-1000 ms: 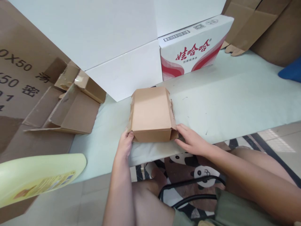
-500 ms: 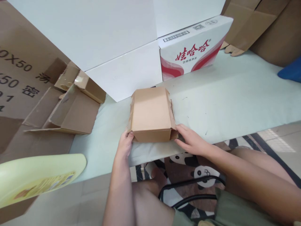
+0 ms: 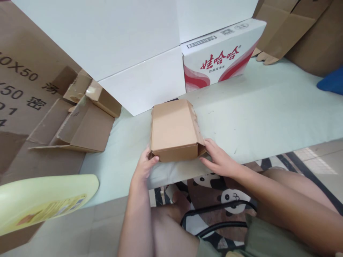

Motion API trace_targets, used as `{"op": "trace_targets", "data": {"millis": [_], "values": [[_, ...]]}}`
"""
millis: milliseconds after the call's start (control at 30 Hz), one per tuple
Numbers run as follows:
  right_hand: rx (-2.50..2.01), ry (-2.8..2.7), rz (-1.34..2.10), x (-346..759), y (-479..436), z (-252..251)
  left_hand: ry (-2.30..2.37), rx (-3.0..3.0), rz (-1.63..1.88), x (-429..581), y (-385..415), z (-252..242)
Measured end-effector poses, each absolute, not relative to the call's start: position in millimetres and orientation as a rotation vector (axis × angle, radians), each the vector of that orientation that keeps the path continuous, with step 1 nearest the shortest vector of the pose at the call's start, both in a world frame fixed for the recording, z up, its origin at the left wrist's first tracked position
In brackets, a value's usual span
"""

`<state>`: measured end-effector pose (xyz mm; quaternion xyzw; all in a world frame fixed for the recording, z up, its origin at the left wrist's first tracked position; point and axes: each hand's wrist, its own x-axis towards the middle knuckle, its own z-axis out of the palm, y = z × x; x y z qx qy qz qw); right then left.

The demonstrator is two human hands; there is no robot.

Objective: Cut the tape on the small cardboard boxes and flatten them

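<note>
A small brown cardboard box [image 3: 174,125] rests on the pale green cloth, its lid down and flaps sticking out along both sides. At the near left corner my left hand [image 3: 144,164] grips the box, thumb on the front face and fingers around the side. My right hand [image 3: 217,157] is at the near right corner, fingers against the side flap and thumb just below it, holding that edge. Part of a dark flat thing [image 3: 171,101] shows behind the box's far edge.
White boxes [image 3: 144,82] and a red-and-white printed carton [image 3: 219,64] stand behind. Left are open brown cartons [image 3: 88,125] and a light green plastic bottle [image 3: 50,200]. A blue object [image 3: 332,80] lies far right on the green cloth [image 3: 268,107].
The box has shifted slightly right and turned a little, its near right corner swinging outward. My left thumb has moved onto the front face. My right hand stays nearly in place.
</note>
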<state>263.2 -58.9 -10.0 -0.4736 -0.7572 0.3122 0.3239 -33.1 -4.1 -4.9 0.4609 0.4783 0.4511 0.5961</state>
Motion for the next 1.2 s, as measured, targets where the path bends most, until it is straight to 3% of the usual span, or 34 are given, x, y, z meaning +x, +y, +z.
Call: {"op": "trace_targets", "data": {"millis": [1200], "values": [[-1.305, -1.898, 0.914, 264.3, -59.1, -8.6, 1.121, 1.156, 0.976, -35.0, -2.4, -9.1]]}}
